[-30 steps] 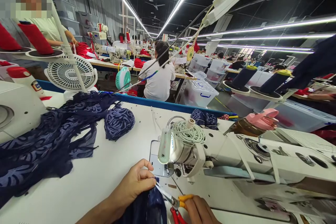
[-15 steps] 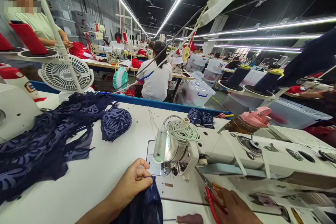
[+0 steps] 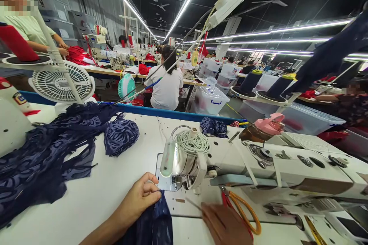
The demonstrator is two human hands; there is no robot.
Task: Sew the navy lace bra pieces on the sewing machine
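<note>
In front of a white sewing machine (image 3: 230,155), navy cloth (image 3: 162,216) runs lengthwise away from the machine's needle end, its top pinched in the nearer left hand (image 3: 143,195). Farther right along the machine's near side, the right hand (image 3: 225,222) is blurred, its grip impossible to tell, beside orange-and-red scissors (image 3: 242,199).

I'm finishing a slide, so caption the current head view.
Left hand pinches navy fabric beside a sewing machine; right hand partly covers red-and-orange-handled scissors.
</note>
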